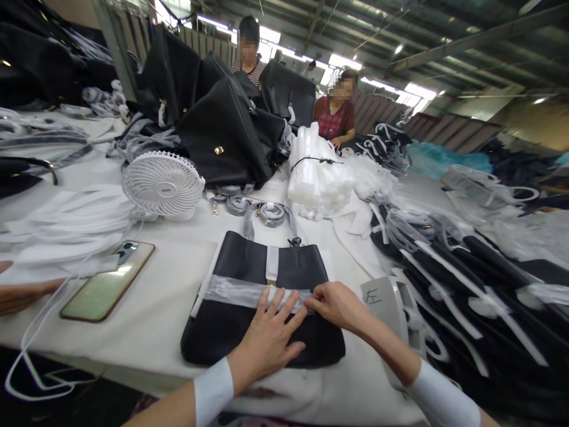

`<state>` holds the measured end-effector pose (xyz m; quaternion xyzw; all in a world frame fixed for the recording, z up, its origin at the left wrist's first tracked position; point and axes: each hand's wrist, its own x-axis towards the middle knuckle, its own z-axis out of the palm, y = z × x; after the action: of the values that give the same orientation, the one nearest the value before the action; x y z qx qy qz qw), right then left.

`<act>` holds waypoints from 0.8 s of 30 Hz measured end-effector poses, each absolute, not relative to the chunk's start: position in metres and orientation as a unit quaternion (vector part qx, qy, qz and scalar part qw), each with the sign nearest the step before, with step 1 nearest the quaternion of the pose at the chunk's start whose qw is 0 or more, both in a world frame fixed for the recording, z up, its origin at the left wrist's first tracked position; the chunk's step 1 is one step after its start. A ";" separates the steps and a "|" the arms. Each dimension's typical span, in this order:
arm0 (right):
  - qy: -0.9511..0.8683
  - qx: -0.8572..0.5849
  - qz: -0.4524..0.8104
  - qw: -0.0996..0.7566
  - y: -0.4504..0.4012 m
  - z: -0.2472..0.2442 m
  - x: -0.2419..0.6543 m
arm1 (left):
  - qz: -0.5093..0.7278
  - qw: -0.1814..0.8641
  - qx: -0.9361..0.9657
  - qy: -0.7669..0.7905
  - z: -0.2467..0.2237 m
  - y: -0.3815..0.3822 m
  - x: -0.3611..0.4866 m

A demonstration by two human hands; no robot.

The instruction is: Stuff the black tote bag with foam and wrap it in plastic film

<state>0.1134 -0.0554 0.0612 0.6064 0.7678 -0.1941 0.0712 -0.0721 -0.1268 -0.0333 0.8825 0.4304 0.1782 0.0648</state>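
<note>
A black handbag [213,332] lies flat on the white-covered table [164,350] in front of me. A band of clear plastic film [235,292] runs across its middle, and a white strip covers the strap [272,261] above the gold clasp. My left hand [271,332] rests on the bag and the film with its fingers spread. At the bag's right edge, my right hand [335,303] pinches the end of the film between thumb and fingers. The bag's wrapped handles and coiled straps [271,214] lie beyond its top edge.
A phone [109,284], white sheets [66,225] and a white fan [163,184] lie left. Black bags [226,136] and a bundle of white plastic [311,172] stand behind. Wrapped black pieces [466,284] fill the right. Another person's hand [26,296] is at the left edge; two people are beyond.
</note>
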 end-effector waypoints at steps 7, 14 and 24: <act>0.750 0.635 -0.152 0.111 -0.047 0.057 0.106 | 0.178 0.074 0.883 0.427 -0.033 -0.126 -0.073; 0.753 0.631 -0.163 0.092 -0.052 0.055 0.110 | 0.172 0.073 0.886 0.425 -0.033 -0.127 -0.068; 0.719 0.649 -0.249 0.025 -0.054 0.057 0.122 | 0.173 0.108 0.867 0.454 -0.031 -0.128 -0.061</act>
<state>0.1218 -0.0537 0.0572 0.6487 0.7188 -0.2486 0.0250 -0.0607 -0.1277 -0.0310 0.8675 0.4539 0.1726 0.1083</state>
